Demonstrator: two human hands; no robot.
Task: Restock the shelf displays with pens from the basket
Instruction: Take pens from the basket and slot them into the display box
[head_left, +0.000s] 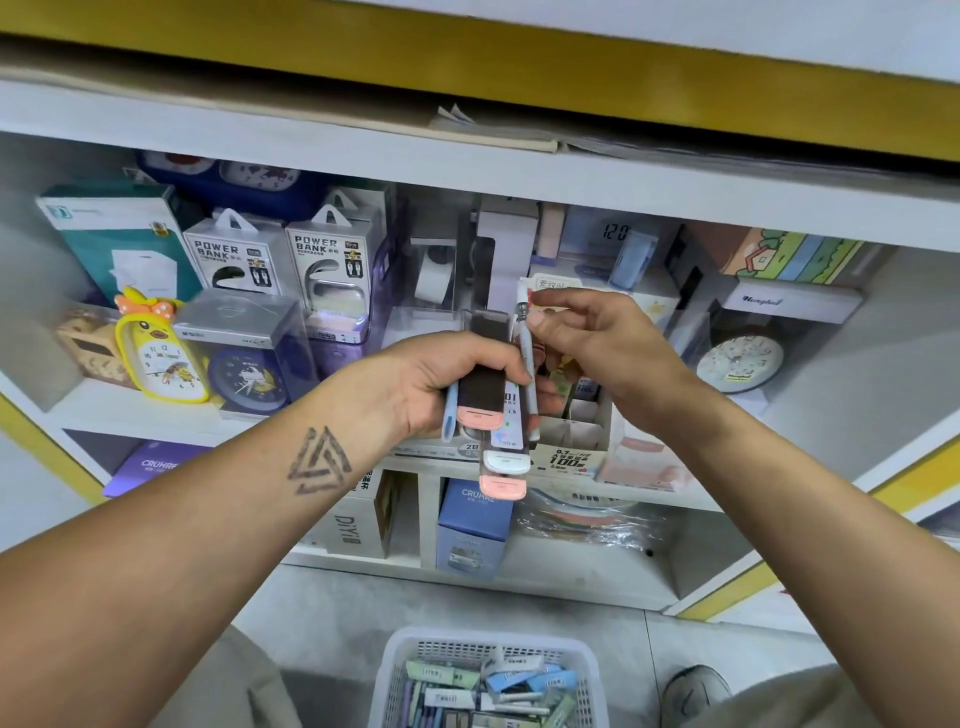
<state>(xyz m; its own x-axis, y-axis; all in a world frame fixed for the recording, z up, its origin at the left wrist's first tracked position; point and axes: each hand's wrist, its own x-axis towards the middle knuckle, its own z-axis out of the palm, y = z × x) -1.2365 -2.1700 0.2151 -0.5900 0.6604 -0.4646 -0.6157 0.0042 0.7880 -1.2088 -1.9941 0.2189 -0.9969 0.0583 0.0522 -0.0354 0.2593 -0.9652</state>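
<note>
Left hand (441, 382) grips pen packs (493, 415) — right hand (597, 343) pinches 1 pen (525, 353).

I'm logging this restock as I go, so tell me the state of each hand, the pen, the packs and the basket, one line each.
left hand: grips a bunch of pen packs
pen packs: fanned out, held upright before the shelf
right hand: pinches a single pen
pen: upright, beside the packs
basket: on the floor, holding more pens
</note>
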